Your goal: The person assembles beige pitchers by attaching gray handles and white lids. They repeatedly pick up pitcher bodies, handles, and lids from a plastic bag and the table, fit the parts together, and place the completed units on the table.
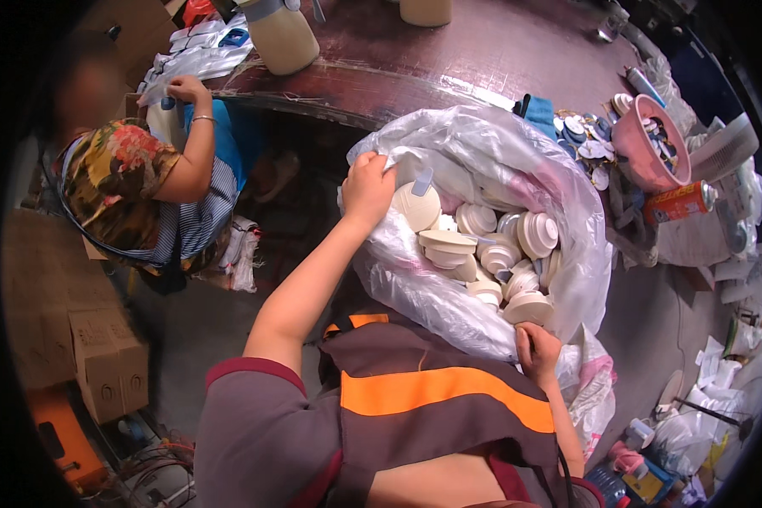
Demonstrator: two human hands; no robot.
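At the translucent plastic bag, left rim: your left hand clenches it. Near-right rim: your right hand pinches it. Inside: piled cream lids.

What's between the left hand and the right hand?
In the head view, a pile of cream round lids inside the clear plastic bag lies between left hand and right hand.

Overlapping round cream plastic pieces partly hidden in translucent plastic bag, beige cylindrical container, perhaps a jug, cropped, back from near edge of dark-red table
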